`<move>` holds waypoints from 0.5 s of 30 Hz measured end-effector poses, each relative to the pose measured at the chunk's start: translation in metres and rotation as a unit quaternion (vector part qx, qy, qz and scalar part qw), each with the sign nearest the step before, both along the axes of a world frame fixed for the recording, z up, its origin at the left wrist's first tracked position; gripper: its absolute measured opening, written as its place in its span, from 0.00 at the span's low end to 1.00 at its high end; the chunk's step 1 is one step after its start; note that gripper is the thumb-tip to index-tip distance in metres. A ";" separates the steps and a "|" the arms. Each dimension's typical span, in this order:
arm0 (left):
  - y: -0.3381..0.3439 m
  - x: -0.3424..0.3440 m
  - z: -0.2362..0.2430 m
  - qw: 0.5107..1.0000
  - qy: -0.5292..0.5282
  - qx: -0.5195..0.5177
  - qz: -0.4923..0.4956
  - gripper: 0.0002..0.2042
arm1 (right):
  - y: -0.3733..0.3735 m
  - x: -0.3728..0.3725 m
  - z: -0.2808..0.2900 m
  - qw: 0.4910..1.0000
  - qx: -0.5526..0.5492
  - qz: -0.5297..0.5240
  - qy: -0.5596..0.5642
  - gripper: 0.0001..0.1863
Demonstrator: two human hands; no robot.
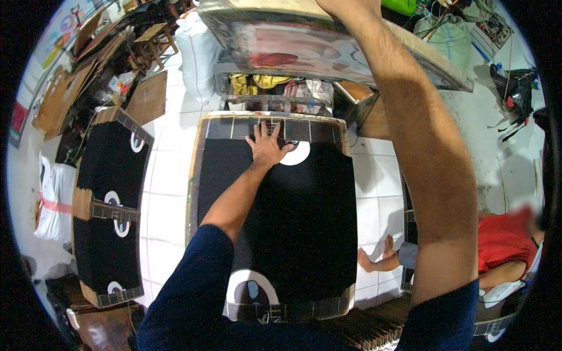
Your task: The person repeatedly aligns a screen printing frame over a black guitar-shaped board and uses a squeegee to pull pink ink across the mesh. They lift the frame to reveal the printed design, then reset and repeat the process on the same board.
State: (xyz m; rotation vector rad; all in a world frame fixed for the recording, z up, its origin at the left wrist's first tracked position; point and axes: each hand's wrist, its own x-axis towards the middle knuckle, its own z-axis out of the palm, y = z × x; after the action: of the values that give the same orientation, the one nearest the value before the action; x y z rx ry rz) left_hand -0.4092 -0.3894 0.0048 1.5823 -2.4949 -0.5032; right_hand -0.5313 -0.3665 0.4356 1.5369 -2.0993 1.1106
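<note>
My left hand (268,146) lies flat with fingers spread at the far edge of a large black sheet (281,205). The sheet has white ring shapes with blue-grey spots and grey bands with pale lines along its far and near ends. It lies on a pale-edged board (350,131). Beyond it, a large screen-printing frame (304,44) is tilted up, with red and white smears on its mesh. At its upper edge my right hand (353,7) grips the frame, its fingers cut off by the picture's top. My right forearm covers part of the frame.
Similar black printed sheets (111,175) stand at the left. A person in red (506,245) sits on the right, a foot near the board. Behind are a white sack (197,55), cardboard pieces (146,96) and a shelf with yellow cloths (272,82). White floor tiles (167,213) lie between.
</note>
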 end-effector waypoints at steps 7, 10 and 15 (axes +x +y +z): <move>-0.023 -0.049 -0.036 0.994 -0.108 0.031 0.007 0.52 | -0.055 -0.028 0.027 0.998 -0.004 0.003 0.057 0.23; -0.017 -0.047 -0.042 0.993 -0.112 0.020 0.009 0.51 | -0.089 -0.044 0.037 0.995 -0.047 -0.008 0.092 0.24; -0.016 -0.050 -0.051 0.995 -0.091 -0.038 0.018 0.48 | -0.155 -0.079 0.064 0.969 -0.047 -0.010 0.244 0.23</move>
State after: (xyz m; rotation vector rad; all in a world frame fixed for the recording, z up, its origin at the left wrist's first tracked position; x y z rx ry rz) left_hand -0.4590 -0.4053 -0.0464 1.7097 -2.5747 -0.2660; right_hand -0.6099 -0.5215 0.5000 1.5467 -1.7014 0.7159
